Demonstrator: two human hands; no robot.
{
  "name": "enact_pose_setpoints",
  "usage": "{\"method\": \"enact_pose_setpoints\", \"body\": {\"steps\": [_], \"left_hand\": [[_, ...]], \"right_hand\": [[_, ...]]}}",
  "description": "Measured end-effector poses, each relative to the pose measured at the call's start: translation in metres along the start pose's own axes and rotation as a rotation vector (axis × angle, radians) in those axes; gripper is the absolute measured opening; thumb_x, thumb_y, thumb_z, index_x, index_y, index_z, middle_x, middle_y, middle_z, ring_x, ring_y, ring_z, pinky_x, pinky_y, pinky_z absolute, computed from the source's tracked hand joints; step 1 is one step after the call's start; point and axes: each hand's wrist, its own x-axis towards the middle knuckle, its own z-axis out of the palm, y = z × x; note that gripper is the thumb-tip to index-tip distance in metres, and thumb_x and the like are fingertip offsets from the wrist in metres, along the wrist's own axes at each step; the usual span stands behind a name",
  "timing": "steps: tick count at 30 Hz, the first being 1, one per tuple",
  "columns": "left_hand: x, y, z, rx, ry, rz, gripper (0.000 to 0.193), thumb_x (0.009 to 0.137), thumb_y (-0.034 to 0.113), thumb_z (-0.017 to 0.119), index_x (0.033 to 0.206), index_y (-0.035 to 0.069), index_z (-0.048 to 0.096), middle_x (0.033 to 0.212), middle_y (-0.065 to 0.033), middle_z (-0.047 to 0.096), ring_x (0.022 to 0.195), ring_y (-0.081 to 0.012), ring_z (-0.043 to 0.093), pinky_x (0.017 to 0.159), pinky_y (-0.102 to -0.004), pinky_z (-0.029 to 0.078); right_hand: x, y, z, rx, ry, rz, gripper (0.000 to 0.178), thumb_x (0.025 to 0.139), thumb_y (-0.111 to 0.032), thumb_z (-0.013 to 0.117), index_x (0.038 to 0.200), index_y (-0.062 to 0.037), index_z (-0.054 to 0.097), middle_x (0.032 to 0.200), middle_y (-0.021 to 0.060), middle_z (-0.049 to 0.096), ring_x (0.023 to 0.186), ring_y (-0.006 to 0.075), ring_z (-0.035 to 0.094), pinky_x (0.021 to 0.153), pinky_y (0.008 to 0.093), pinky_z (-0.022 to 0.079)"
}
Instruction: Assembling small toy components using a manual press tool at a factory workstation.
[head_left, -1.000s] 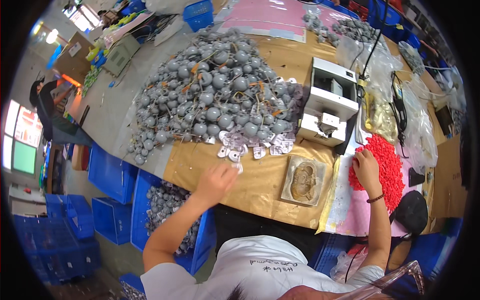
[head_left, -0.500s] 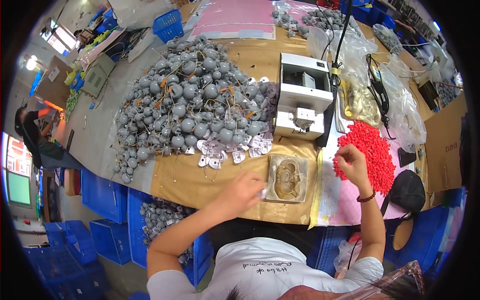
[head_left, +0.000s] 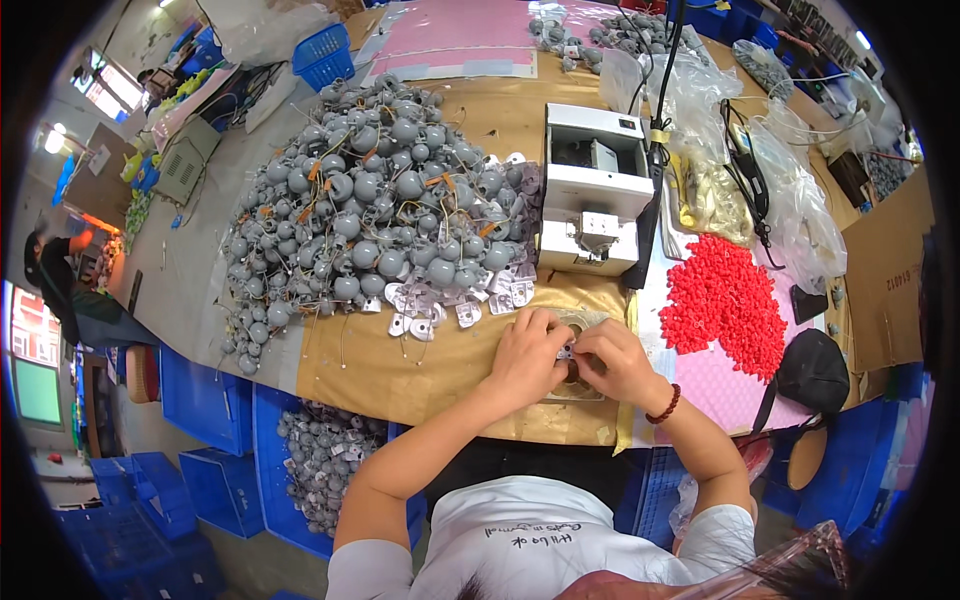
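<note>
Over the metal block with an amber hollow [head_left: 590, 390], my two hands meet at the fingertips. My left hand [head_left: 528, 362] is closed on a small white plastic part [head_left: 566, 352]. The fingers of my right hand [head_left: 618, 364] pinch together right against that part; whatever is between them is too small and covered to make out. Both hands hide most of the block. To the right of my right hand spreads a heap of small red plastic pieces [head_left: 725, 305]. Several similar white plastic parts [head_left: 465, 312] lie beyond my left hand, at the edge of a big grey pile.
The large pile of grey ball-shaped parts with wires [head_left: 370, 190] fills the left of the bench. A white machine [head_left: 595, 190] stands behind my hands. A black cap [head_left: 812, 370] lies at right. Blue crates [head_left: 215, 485] are below left; another person [head_left: 60, 285] is far left.
My right hand has left the red heap and moved left to meet my left hand. My left hand has moved right and away from me, bringing the white part over the block.
</note>
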Motion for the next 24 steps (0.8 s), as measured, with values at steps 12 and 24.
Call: {"method": "enact_pose_setpoints", "body": {"steps": [12,24], "left_hand": [[0.056,-0.054,-0.047,-0.651,0.492,-0.299,0.05,0.093,0.011,0.069,0.14,0.007,0.054,0.13,-0.0117,0.056,0.113,-0.0218,0.057,0.095,-0.0347,0.049],[0.093,-0.021,-0.165,-0.744,0.782,0.003,0.012,0.104,0.006,0.059,0.108,0.003,0.07,0.102,-0.0013,0.071,0.091,-0.009,0.064,0.081,-0.0234,0.052]], "right_hand": [[-0.014,-0.007,0.01,-0.216,-0.038,-0.061,0.029,0.076,-0.006,0.079,0.104,-0.0064,0.07,0.106,0.007,0.067,0.102,0.0281,0.062,0.087,0.0407,0.05],[-0.024,-0.008,0.014,-0.192,0.059,0.032,0.03,0.077,-0.007,0.079,0.106,-0.0104,0.072,0.108,0.007,0.066,0.104,0.0305,0.061,0.09,0.0427,0.049]]}}
